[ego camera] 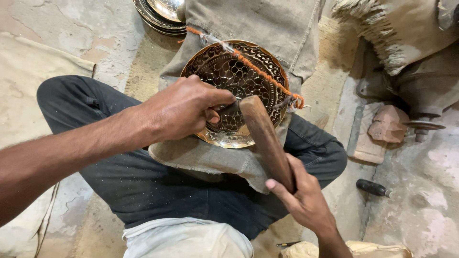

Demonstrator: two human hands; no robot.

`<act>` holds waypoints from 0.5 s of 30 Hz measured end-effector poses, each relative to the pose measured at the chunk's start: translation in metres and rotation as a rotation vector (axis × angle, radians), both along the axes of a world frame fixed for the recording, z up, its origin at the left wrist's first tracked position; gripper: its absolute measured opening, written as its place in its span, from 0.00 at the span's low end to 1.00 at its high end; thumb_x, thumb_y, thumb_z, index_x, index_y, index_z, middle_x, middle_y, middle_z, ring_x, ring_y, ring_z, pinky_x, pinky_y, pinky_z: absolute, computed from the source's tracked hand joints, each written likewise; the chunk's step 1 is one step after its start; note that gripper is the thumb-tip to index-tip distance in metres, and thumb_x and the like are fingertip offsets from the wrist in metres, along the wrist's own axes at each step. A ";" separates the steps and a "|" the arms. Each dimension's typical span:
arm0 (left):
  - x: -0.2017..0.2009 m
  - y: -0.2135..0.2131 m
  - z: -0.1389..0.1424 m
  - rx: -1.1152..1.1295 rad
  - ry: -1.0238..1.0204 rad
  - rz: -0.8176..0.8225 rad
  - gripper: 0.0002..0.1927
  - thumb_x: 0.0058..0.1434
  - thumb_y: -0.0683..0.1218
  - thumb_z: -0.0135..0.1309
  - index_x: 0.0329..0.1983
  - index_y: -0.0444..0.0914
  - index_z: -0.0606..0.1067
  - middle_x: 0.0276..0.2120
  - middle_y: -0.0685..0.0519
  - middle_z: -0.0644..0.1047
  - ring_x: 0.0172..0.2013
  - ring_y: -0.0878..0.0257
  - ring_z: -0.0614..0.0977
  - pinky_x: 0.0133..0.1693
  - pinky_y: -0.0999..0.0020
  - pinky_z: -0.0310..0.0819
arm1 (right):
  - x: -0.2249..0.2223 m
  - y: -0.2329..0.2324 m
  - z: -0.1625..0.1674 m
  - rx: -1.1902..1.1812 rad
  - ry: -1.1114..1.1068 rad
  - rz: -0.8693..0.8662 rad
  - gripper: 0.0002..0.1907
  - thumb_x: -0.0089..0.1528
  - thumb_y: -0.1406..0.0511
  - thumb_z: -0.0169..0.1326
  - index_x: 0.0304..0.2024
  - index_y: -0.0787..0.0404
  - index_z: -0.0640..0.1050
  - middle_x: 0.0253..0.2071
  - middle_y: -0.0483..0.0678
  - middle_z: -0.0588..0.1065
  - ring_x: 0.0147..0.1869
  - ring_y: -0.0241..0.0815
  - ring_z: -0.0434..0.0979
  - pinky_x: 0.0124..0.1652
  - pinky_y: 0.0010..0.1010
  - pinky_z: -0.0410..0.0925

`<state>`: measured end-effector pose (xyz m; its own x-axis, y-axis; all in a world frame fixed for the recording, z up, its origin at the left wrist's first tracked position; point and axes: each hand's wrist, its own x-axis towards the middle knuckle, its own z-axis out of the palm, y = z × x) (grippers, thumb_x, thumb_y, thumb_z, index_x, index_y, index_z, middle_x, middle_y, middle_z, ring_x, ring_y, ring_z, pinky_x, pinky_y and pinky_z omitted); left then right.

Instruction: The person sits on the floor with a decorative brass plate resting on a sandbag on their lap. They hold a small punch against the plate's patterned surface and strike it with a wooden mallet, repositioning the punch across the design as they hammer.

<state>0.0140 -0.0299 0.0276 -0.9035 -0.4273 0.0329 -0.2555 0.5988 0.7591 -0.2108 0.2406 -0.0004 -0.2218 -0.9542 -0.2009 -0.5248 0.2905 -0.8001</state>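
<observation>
An engraved brass plate (239,71) with a dark floral pattern rests on burlap cloth (210,157) draped over my crossed legs. My left hand (184,107) is closed around a small metal tool whose tip presses on the plate's lower part. A wooden mallet (265,138) is gripped by its handle in my right hand (303,196), its head meeting the tool near my left fingers. An orange string (260,71) runs across the plate from upper left to right.
More brass plates (160,12) are stacked at the top. A frayed sack-covered block (397,28) and a machine with a metal disc (423,125) stand at the right. A brick (387,123) and a black-handled tool (373,187) lie on the concrete floor.
</observation>
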 end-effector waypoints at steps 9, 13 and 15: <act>-0.001 -0.002 -0.002 -0.007 -0.017 -0.015 0.16 0.58 0.37 0.57 0.50 0.35 0.79 0.35 0.45 0.85 0.31 0.57 0.88 0.33 0.60 0.85 | 0.010 0.009 -0.011 0.000 -0.136 -0.156 0.35 0.64 0.61 0.59 0.71 0.65 0.62 0.42 0.56 0.78 0.37 0.42 0.80 0.36 0.34 0.74; 0.000 -0.003 -0.002 -0.025 -0.059 -0.018 0.15 0.59 0.39 0.58 0.50 0.35 0.79 0.34 0.44 0.85 0.31 0.57 0.88 0.33 0.60 0.84 | 0.009 0.011 0.005 -0.031 0.033 0.068 0.33 0.65 0.62 0.58 0.69 0.66 0.64 0.47 0.54 0.80 0.48 0.43 0.84 0.47 0.34 0.73; -0.001 -0.004 -0.001 -0.053 -0.043 -0.029 0.15 0.58 0.39 0.59 0.49 0.35 0.80 0.33 0.44 0.85 0.31 0.56 0.88 0.34 0.59 0.84 | 0.026 0.010 0.000 -0.009 -0.119 -0.150 0.36 0.63 0.61 0.57 0.71 0.66 0.61 0.43 0.58 0.77 0.42 0.43 0.80 0.42 0.33 0.73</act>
